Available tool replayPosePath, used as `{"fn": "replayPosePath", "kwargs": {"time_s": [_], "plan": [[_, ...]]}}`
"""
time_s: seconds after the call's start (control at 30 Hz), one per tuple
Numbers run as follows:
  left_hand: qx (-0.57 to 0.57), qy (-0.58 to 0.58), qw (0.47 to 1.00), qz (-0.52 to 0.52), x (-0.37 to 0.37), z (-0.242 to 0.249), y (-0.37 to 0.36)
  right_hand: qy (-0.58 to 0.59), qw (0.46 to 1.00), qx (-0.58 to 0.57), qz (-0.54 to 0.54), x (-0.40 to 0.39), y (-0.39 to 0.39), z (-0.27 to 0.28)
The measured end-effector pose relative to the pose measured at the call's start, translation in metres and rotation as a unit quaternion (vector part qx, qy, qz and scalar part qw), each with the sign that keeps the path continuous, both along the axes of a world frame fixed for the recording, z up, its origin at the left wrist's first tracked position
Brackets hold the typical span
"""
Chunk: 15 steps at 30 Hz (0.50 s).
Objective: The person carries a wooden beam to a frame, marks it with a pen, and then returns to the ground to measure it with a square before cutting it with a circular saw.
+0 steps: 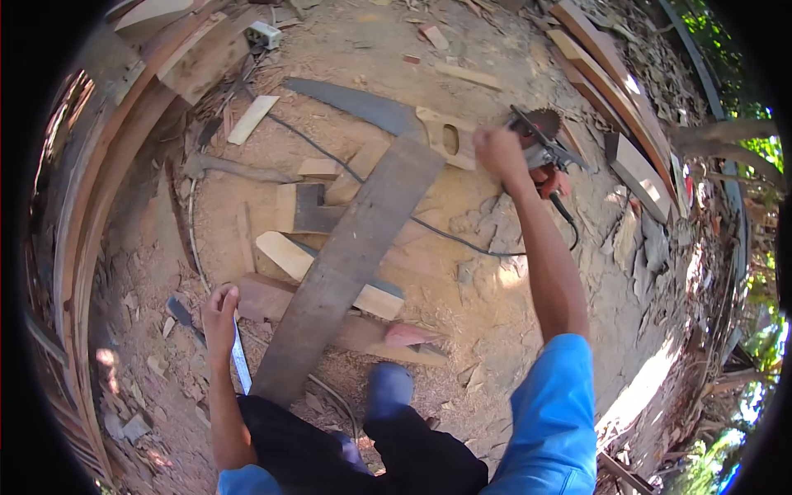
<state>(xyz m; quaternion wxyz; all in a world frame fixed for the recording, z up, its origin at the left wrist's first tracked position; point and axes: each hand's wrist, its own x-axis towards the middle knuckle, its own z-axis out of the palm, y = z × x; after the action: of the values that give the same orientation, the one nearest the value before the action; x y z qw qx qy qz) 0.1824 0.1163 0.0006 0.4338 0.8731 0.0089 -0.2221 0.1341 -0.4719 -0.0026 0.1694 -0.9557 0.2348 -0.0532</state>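
Note:
My left hand (221,309), fingers pinched, holds the top end of a shiny metal strip like a ruler (240,359), left of a long dark plank (342,272). The plank lies diagonally over smaller wood pieces. My right hand (499,153) is stretched forward, between the wooden handle of a handsaw (355,105) and a circular saw (542,148). Its fingers are blurred, and whether they touch either tool is unclear. The handsaw lies on the ground, with its blade pointing left and its handle beyond the plank's far end.
A hammer (239,167), a chisel-like tool (183,318) and a black cable (462,241) lie on the dirt. Stacked boards (610,74) stand at the right, and long timbers (99,173) line the left. A power socket (264,35) is at the upper left. My feet are below the plank.

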Motion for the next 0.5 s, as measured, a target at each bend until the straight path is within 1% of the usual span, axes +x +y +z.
{"fn": "replayPosePath", "kwargs": {"time_s": [0.03,0.1,0.17,0.2,0.23,0.33,0.37,0.43,0.5], "plan": [[-0.015,-0.012,1.000,-0.004,-0.003,-0.003,-0.003,0.162,0.966,-0.184,0.080,-0.015,0.007,-0.009],[-0.004,-0.050,0.998,-0.048,-0.006,0.006,-0.021,0.242,0.917,-0.263,0.179,-0.067,0.015,-0.032],[0.011,-0.080,0.994,-0.072,-0.012,0.026,-0.047,0.224,0.864,-0.428,0.142,-0.102,-0.003,-0.068],[0.016,-0.091,0.992,-0.085,-0.011,0.035,-0.062,0.259,0.832,-0.468,0.145,-0.109,-0.006,-0.075],[0.005,-0.083,0.992,-0.098,-0.010,0.033,-0.072,0.291,0.796,-0.511,0.142,-0.106,-0.010,-0.080],[-0.011,-0.029,0.992,-0.123,-0.013,0.038,-0.114,0.345,0.844,-0.407,0.057,-0.080,-0.032,-0.088],[-0.016,-0.004,0.991,-0.131,-0.014,0.040,-0.129,0.406,0.871,-0.273,0.040,-0.071,-0.046,-0.089],[-0.059,-0.056,0.981,-0.173,-0.014,0.040,-0.150,0.346,0.858,-0.380,-0.002,-0.072,-0.043,-0.090],[-0.084,-0.115,0.972,-0.186,-0.006,0.035,-0.163,0.364,0.845,-0.391,-0.003,-0.069,-0.055,-0.099]]}}
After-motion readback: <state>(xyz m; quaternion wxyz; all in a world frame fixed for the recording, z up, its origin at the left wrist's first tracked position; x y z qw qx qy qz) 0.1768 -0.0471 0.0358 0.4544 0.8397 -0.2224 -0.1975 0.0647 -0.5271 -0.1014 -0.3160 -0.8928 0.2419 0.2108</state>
